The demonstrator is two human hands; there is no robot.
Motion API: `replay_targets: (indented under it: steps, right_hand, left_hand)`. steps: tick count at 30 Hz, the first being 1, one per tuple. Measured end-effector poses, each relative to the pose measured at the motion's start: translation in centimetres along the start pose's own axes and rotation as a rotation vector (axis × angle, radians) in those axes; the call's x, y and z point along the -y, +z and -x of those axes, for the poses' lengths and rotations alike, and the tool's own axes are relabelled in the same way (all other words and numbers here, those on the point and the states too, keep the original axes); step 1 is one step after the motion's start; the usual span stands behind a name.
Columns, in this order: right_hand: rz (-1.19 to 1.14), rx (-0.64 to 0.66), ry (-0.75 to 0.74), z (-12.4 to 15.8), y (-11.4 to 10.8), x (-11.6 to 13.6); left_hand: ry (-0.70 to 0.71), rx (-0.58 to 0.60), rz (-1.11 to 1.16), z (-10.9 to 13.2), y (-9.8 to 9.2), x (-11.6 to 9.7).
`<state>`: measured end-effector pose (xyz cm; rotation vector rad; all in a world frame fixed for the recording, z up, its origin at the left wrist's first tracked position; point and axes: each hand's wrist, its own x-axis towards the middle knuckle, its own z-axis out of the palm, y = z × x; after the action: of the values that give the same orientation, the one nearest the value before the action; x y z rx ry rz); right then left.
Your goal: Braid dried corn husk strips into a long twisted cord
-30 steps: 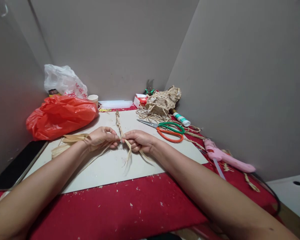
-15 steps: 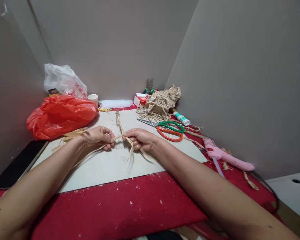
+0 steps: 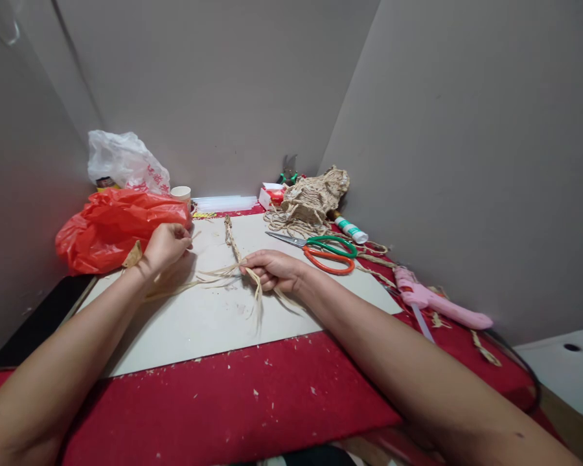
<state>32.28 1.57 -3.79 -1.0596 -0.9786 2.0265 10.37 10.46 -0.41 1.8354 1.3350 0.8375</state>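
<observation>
My right hand (image 3: 272,268) is closed in a pinch on the lower end of a braided straw cord (image 3: 230,238), which lies on the white board (image 3: 175,336). Loose straw strands (image 3: 255,291) hang below these fingers, and more strands spread leftward across the board. Raised beside the red plastic bag, my left hand (image 3: 169,246) has its fingers pinched together, and a thin straw piece (image 3: 196,237) sticks out from the fingertips.
Green-and-orange-handled scissors (image 3: 328,249) lie right of my right hand. Behind them is a heap of coiled cord (image 3: 315,197). A pink glue gun (image 3: 442,305) rests at the right, a red bag (image 3: 121,223) at the left, a paper cup (image 3: 181,193) behind.
My left hand has moved left and up, away from the braid and toward the red bag. Strands it was holding now lie across the board. My right hand has barely moved.
</observation>
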Motion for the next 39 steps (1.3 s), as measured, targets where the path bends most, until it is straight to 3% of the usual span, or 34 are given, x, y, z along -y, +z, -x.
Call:
replay_targets:
  steps: [3, 5, 10, 18, 25, 34, 39]
  right_hand:
    - [-0.018, 0.009, 0.009, 0.0, 0.2, 0.0]
    - [-0.035, 0.019, 0.008, 0.0, 0.3, -0.1]
    - [-0.067, 0.029, -0.005, -0.1, 0.2, -0.1]
    - [-0.053, 0.005, -0.005, -0.2, 0.1, -0.3]
    - [-0.042, 0.053, 0.004, -0.5, 0.0, -0.6]
    - [-0.081, -0.006, 0.016, -0.2, 0.5, -0.4]
    - [-0.087, -0.009, 0.033, -0.4, 0.3, -0.6]
  left_hand:
    - [-0.019, 0.239, 0.290, 1.2, 0.8, -1.3]
    - [-0.020, 0.389, 0.359, 2.2, 1.8, -1.8]
    - [-0.071, 0.551, 0.371, 3.5, 4.3, -1.2]
    - [-0.269, 0.584, 0.565, 3.9, 5.0, -1.1]
    - [-0.299, 0.645, 0.642, 3.8, 5.5, -0.8]
    - [-0.229, 0.532, 0.475, 4.0, 5.2, -1.3]
    - [0.009, 0.438, 0.149, 4.3, 5.8, -1.1]
